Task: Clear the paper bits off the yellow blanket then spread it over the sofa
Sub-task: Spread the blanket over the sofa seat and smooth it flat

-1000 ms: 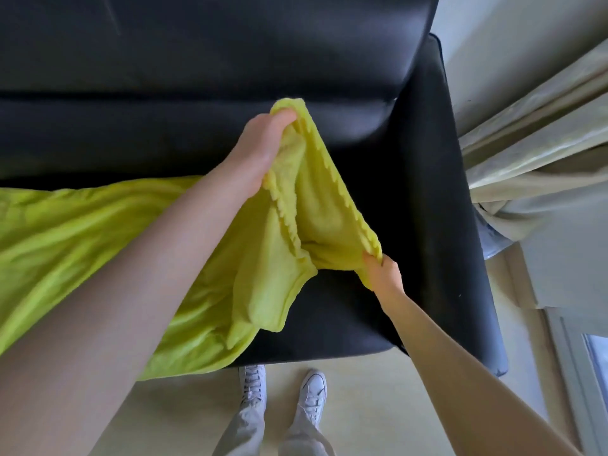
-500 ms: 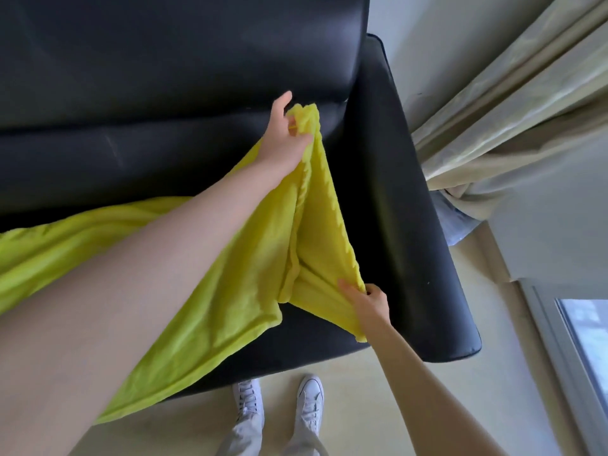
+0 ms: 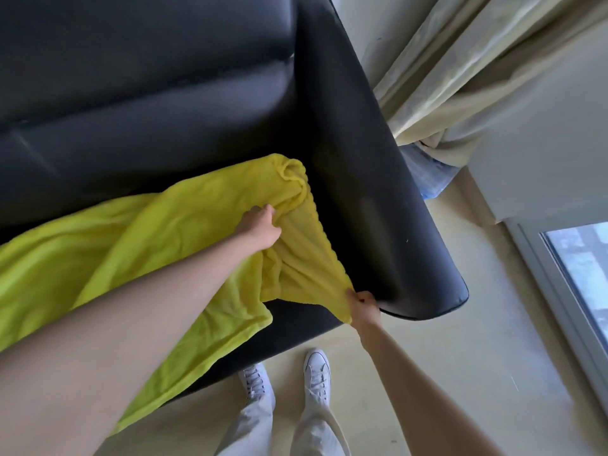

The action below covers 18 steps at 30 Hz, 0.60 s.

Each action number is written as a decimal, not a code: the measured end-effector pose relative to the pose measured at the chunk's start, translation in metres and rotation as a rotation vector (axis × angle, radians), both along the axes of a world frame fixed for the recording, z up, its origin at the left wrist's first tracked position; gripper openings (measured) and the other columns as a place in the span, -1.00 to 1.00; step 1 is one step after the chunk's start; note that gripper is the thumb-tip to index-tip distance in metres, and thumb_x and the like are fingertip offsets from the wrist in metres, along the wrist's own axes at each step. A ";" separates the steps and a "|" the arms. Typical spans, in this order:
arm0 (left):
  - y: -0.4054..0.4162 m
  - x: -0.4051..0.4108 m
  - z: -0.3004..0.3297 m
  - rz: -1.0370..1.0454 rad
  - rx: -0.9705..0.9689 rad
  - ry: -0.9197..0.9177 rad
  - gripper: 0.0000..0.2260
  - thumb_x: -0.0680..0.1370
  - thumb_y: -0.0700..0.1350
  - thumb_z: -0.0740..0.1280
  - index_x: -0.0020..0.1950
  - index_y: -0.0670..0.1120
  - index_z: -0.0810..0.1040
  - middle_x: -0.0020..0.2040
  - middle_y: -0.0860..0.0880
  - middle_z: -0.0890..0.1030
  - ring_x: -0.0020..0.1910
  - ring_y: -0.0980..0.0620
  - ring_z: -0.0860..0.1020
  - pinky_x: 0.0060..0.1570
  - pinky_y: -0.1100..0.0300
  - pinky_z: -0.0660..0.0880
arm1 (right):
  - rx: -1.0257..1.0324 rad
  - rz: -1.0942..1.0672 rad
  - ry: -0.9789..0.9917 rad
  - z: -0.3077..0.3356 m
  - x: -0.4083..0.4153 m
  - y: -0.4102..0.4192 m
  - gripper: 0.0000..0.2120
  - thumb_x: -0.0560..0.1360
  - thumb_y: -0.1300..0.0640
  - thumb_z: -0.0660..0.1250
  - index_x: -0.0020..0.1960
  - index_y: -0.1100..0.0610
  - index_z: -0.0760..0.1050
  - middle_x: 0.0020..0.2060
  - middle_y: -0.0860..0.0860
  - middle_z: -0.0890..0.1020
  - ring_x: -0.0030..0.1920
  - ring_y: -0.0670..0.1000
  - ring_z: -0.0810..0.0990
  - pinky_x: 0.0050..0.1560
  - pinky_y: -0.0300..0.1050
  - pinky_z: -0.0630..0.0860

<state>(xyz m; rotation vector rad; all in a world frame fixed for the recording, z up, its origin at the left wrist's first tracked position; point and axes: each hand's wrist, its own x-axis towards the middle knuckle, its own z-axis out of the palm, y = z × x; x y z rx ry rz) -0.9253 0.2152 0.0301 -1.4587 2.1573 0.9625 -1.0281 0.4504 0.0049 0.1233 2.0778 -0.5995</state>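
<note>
Spreading step under way: yellow blanket (image 3: 184, 232) lies rumpled on sofa (image 3: 164, 103) seat by the armrest. Right hand (image 3: 364, 307) pinches front corner; left hand (image 3: 261, 227) grips a fold. Next, probably: pull bunched back corner flat.

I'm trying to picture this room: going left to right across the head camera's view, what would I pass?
Yellow blanket → left hand → right hand → sofa armrest → curtain → window.
</note>
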 end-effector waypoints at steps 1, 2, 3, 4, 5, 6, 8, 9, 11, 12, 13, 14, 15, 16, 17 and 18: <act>0.007 0.000 -0.002 -0.066 -0.061 0.035 -0.62 0.56 -0.13 0.25 0.38 -0.08 0.36 0.33 -0.13 0.38 0.32 -0.14 0.36 0.23 0.05 0.39 | -0.027 -0.052 -0.040 0.000 0.002 0.001 -0.76 0.51 0.00 0.33 0.02 0.14 0.39 -0.17 0.03 0.48 -0.15 0.04 0.45 -0.14 -0.10 0.43; 0.013 -0.001 -0.004 -0.155 -0.131 0.079 -0.64 0.56 -0.15 0.25 0.36 -0.09 0.37 0.31 -0.12 0.39 0.31 -0.14 0.35 0.24 0.05 0.38 | -0.041 -0.074 -0.073 -0.001 0.002 0.002 -0.71 0.46 0.02 0.41 0.04 0.14 0.39 -0.19 0.01 0.48 -0.20 -0.01 0.45 -0.21 -0.17 0.41; 0.021 -0.002 -0.007 -0.255 -0.183 0.124 -0.65 0.55 -0.16 0.25 0.34 -0.08 0.39 0.29 -0.11 0.40 0.31 -0.12 0.34 0.24 0.05 0.38 | -0.036 -0.073 -0.114 -0.002 0.003 0.005 -0.65 0.41 0.07 0.48 0.07 0.15 0.40 -0.19 0.00 0.49 -0.24 -0.05 0.45 -0.27 -0.21 0.39; 0.029 -0.004 -0.010 -0.334 -0.202 0.160 -0.67 0.55 -0.18 0.25 0.32 -0.07 0.40 0.27 -0.10 0.40 0.30 -0.11 0.34 0.23 0.06 0.38 | -0.031 -0.076 -0.172 -0.003 0.004 0.008 -0.61 0.37 0.14 0.51 0.09 0.15 0.41 -0.19 0.02 0.51 -0.28 -0.07 0.46 -0.32 -0.25 0.39; 0.038 -0.005 -0.012 -0.384 -0.196 0.176 -0.67 0.55 -0.18 0.24 0.31 -0.06 0.41 0.27 -0.08 0.40 0.30 -0.10 0.34 0.23 0.07 0.37 | -0.027 -0.086 -0.237 -0.004 0.006 0.010 -0.62 0.36 0.21 0.51 0.09 0.17 0.43 -0.25 0.04 0.50 -0.34 -0.07 0.44 -0.37 -0.28 0.38; 0.047 -0.008 -0.015 -0.421 -0.172 0.172 -0.68 0.55 -0.19 0.24 0.31 -0.06 0.41 0.27 -0.08 0.40 0.31 -0.09 0.33 0.23 0.07 0.37 | -0.026 -0.103 -0.284 -0.005 0.009 0.013 -0.68 0.36 0.26 0.49 0.05 0.19 0.45 -0.34 0.04 0.44 -0.42 -0.06 0.37 -0.43 -0.31 0.33; 0.064 -0.017 -0.023 -0.468 -0.126 0.152 -0.64 0.55 -0.21 0.22 0.36 -0.05 0.38 0.30 -0.08 0.37 0.35 -0.09 0.30 0.27 0.07 0.36 | -0.032 -0.173 -0.277 -0.007 0.008 0.018 -0.81 0.37 0.29 0.45 -0.08 0.20 0.47 -0.43 0.02 0.32 -0.46 -0.04 0.24 -0.44 -0.28 0.23; 0.070 -0.019 -0.027 -0.478 -0.116 0.128 -0.60 0.56 -0.21 0.21 0.40 -0.05 0.35 0.34 -0.10 0.34 0.38 -0.09 0.27 0.31 0.06 0.34 | -0.048 -0.235 -0.251 -0.007 0.008 0.018 -0.84 0.38 0.28 0.44 -0.14 0.19 0.46 -0.43 0.03 0.32 -0.45 -0.03 0.26 -0.41 -0.26 0.25; 0.080 -0.025 -0.033 -0.481 -0.114 0.066 -0.52 0.56 -0.19 0.20 0.48 -0.04 0.25 0.44 -0.12 0.24 0.45 -0.11 0.18 0.40 0.03 0.26 | -0.133 -0.438 -0.220 -0.005 0.006 0.019 -0.91 0.43 0.28 0.38 -0.16 0.18 0.46 -0.37 0.05 0.44 -0.36 -0.03 0.43 -0.26 -0.25 0.40; 0.083 -0.028 -0.035 -0.471 -0.112 0.041 -0.49 0.57 -0.18 0.20 0.52 -0.05 0.19 0.49 -0.13 0.17 0.48 -0.12 0.13 0.43 0.02 0.23 | -0.203 -0.563 -0.248 -0.004 0.005 0.021 -0.96 0.47 0.28 0.32 -0.13 0.18 0.47 -0.30 0.05 0.50 -0.27 -0.03 0.50 -0.16 -0.25 0.46; 0.086 -0.030 -0.037 -0.456 -0.110 0.022 -0.46 0.57 -0.17 0.20 0.54 -0.05 0.14 0.52 -0.12 0.11 0.50 -0.12 0.08 0.45 0.00 0.20 | -0.279 -0.695 -0.299 -0.003 0.003 0.023 -0.96 0.49 0.28 0.26 -0.11 0.18 0.47 -0.26 0.06 0.53 -0.20 -0.02 0.54 -0.08 -0.23 0.50; 0.089 -0.032 -0.039 -0.438 -0.110 0.014 -0.44 0.57 -0.16 0.19 0.55 -0.05 0.09 0.53 -0.12 0.07 0.51 -0.12 0.05 0.46 0.00 0.17 | -0.346 -0.817 -0.361 -0.001 0.002 0.024 -0.93 0.51 0.28 0.22 -0.11 0.20 0.47 -0.25 0.07 0.54 -0.18 0.00 0.55 -0.07 -0.20 0.52; 0.090 -0.034 -0.040 -0.423 -0.109 0.011 -0.43 0.58 -0.15 0.18 0.56 -0.05 0.05 0.54 -0.12 0.05 0.52 -0.11 0.03 0.46 -0.01 0.16 | -0.386 -0.907 -0.418 -0.001 0.001 0.025 -0.90 0.52 0.27 0.18 -0.14 0.20 0.46 -0.29 0.08 0.53 -0.22 0.01 0.54 -0.13 -0.19 0.53; 0.091 -0.035 -0.041 -0.407 -0.103 0.009 -0.43 0.58 -0.14 0.17 0.56 -0.05 0.03 0.54 -0.12 0.05 0.52 -0.11 0.03 0.47 -0.01 0.15 | -0.386 -0.956 -0.458 -0.003 0.001 0.026 -0.88 0.51 0.27 0.16 -0.18 0.19 0.42 -0.36 0.06 0.49 -0.33 -0.01 0.50 -0.26 -0.22 0.51; 0.089 -0.035 -0.043 -0.393 -0.097 0.003 -0.44 0.59 -0.13 0.16 0.56 -0.05 0.03 0.53 -0.11 0.06 0.51 -0.11 0.05 0.47 0.00 0.14 | -0.349 -0.958 -0.478 -0.005 0.002 0.026 -0.86 0.50 0.27 0.15 -0.23 0.16 0.37 -0.45 0.03 0.42 -0.45 -0.04 0.41 -0.43 -0.27 0.42; 0.088 -0.035 -0.046 -0.387 -0.092 -0.010 -0.45 0.59 -0.11 0.14 0.56 -0.05 0.03 0.53 -0.11 0.07 0.51 -0.11 0.06 0.47 0.00 0.14 | -0.276 -0.920 -0.469 -0.009 0.003 0.027 -0.83 0.49 0.27 0.15 -0.27 0.13 0.30 -0.52 0.01 0.34 -0.55 -0.07 0.31 -0.55 -0.29 0.30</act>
